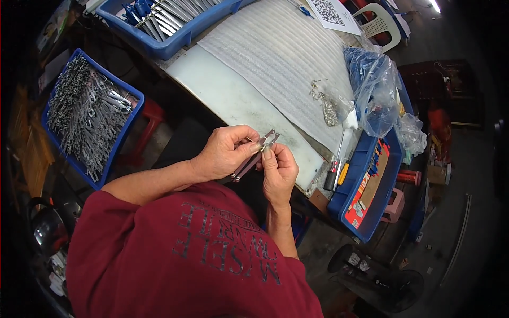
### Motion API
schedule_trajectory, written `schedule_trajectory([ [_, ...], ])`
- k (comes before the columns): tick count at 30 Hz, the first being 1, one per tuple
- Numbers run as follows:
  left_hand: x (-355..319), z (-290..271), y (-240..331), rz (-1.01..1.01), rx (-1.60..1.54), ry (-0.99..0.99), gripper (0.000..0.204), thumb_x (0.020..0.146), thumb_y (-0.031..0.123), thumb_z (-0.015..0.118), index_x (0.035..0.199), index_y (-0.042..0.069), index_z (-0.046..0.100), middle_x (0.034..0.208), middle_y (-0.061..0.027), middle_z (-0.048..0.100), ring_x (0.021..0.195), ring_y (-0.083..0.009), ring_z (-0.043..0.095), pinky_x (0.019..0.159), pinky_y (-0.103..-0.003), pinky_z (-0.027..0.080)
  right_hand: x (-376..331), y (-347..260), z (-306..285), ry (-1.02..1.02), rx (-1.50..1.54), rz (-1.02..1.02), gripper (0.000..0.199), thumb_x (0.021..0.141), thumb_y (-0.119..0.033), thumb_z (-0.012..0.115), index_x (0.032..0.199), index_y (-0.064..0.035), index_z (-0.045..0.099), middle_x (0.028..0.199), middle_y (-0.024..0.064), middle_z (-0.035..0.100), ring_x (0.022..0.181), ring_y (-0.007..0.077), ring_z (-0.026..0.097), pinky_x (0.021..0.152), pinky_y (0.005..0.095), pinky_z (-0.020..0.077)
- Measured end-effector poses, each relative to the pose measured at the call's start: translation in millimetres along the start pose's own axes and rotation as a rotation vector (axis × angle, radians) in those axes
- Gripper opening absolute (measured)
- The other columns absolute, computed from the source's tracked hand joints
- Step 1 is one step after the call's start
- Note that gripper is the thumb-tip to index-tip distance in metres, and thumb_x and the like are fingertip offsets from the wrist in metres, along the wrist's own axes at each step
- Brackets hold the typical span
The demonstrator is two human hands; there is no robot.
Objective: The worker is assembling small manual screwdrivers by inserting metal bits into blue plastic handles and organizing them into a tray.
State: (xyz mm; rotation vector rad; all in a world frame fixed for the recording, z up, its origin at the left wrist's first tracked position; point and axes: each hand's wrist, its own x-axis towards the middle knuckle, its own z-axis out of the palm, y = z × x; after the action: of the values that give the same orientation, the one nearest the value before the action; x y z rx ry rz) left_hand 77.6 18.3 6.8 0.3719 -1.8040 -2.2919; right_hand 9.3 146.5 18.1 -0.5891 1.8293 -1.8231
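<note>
A slim dark brown piece with two long parallel bars (245,168) and small metal pins at its ends is held between my hands, over the near edge of the work table. My left hand (225,151) pinches it from the left, thumb and fingers closed near its upper part. From the right, my right hand (280,170) grips the same part, its thumb pressed on the piece. The fingertips partly hide what lies between the bars. Beneath and beyond the hands is a smooth white board (222,87).
Ribbed white foam sheeting (275,58) covers the table beyond, with a small bag of metal parts (330,112) on it. A blue bin (185,40) of metal strips stands far left; another blue bin (126,130) is heaped with metal pieces. Rightward are screwdrivers (343,174) and a blue tray (344,199).
</note>
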Motion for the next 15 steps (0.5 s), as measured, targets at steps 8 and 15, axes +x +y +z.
schedule_trajectory([
  [8,1.2,-0.8,-1.6,0.004,-0.069,-0.02,0.01,0.086,0.006,0.054,0.091,-0.003,0.056,0.076,-0.0015,0.058,0.069,-0.0053,0.054,0.06,-0.02,0.045,1.2,1.2,-0.2,-0.006,0.001,0.018,0.011,0.087,-0.011,0.054,0.086,0.0004,0.052,0.07,-0.0001,0.052,0.058,0.0051,0.045,0.053,0.0178,0.0382],
  [15,4.3,0.6,-3.6,0.031,-0.095,0.012,0.011,0.083,0.005,0.056,0.087,-0.005,0.059,0.069,-0.003,0.06,0.064,-0.005,0.054,0.056,-0.021,0.046,1.9,1.4,-1.0,0.01,0.009,0.032,0.012,0.087,-0.011,0.054,0.087,0.0008,0.053,0.07,0.0004,0.053,0.058,0.0055,0.047,0.053,0.0177,0.0389],
])
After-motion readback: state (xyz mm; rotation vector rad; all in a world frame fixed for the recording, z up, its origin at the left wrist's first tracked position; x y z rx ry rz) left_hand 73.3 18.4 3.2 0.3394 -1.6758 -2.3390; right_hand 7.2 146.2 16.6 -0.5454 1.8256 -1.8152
